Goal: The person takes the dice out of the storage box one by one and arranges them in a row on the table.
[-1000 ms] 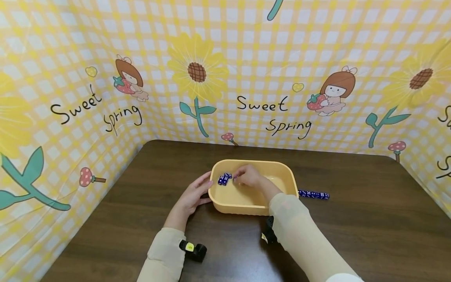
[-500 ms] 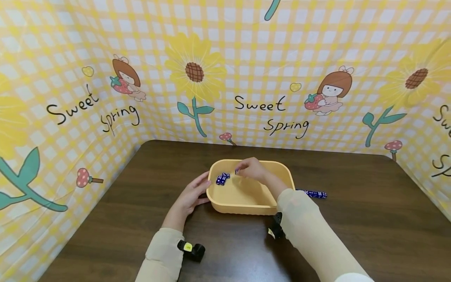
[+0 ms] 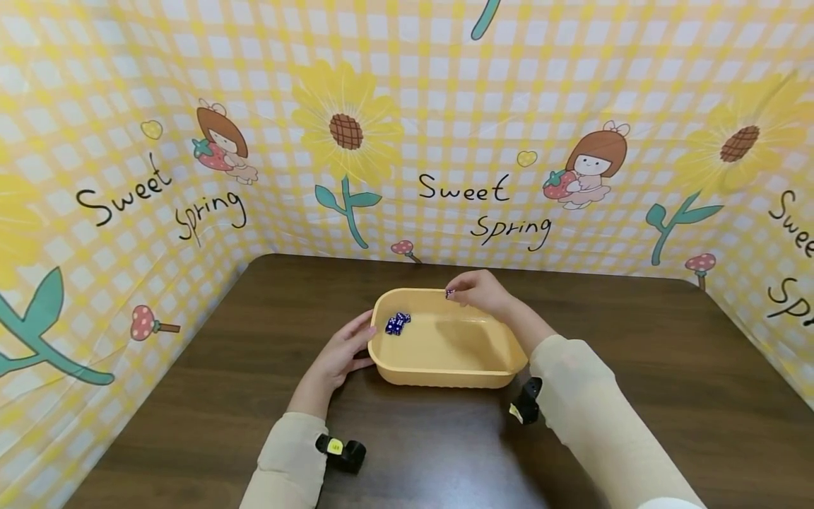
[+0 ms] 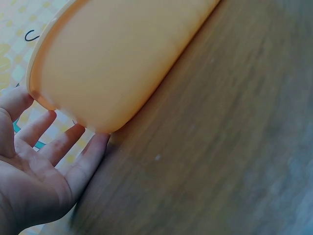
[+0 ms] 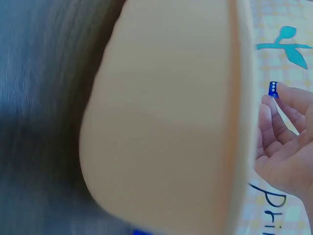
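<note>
A yellow plastic bin (image 3: 445,378) stands on the table, with several blue dice (image 3: 397,324) with white pips clustered inside at its left end. My left hand (image 3: 337,353) holds that end, thumb over the rim and fingers spread against the outer wall, as the left wrist view also shows. Between thumb and fingertips, my right hand (image 3: 486,291) pinches one blue die (image 5: 273,89), raised at the level of the bin's back rim. A sliver of blue (image 5: 142,232) shows beyond the bin at the bottom of the right wrist view.
Dark wood tabletop (image 3: 210,396) surrounds the bin. A yellow checked cloth (image 3: 407,141) printed with flowers and lettering hangs behind and along the sides. Black wrist cameras (image 3: 343,452) sit on both forearms.
My right hand has lifted the die from the bin floor up and rightward to the back rim. The blue dice row right of the bin is now hidden by my arm. My left hand stays put.
</note>
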`<state>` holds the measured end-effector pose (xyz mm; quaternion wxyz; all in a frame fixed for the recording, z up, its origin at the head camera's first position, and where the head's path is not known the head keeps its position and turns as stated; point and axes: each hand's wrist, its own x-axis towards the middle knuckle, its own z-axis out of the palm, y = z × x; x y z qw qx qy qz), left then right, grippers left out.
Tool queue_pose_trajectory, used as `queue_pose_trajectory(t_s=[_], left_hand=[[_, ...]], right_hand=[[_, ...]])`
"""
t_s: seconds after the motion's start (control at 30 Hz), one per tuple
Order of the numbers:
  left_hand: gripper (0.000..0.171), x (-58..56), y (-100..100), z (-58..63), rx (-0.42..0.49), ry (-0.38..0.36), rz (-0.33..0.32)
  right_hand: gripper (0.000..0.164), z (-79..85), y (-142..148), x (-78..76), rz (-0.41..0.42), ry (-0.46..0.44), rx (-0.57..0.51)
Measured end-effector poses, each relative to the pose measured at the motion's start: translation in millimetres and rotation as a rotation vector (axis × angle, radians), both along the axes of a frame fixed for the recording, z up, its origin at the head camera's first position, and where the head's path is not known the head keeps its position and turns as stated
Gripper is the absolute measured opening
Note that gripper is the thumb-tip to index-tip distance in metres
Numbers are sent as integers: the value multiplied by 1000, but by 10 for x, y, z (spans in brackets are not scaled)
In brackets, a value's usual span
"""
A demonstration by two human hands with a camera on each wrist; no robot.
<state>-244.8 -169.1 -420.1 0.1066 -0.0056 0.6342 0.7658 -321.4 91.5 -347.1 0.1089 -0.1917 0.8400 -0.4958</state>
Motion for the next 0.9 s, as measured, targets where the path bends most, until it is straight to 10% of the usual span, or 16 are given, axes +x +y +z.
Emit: queue_pose_trajectory(t_s=[0.9], left_hand=[[55, -9, 1, -19, 1, -7, 9]], right_hand=[[30, 127, 1112, 237, -184, 93, 1]])
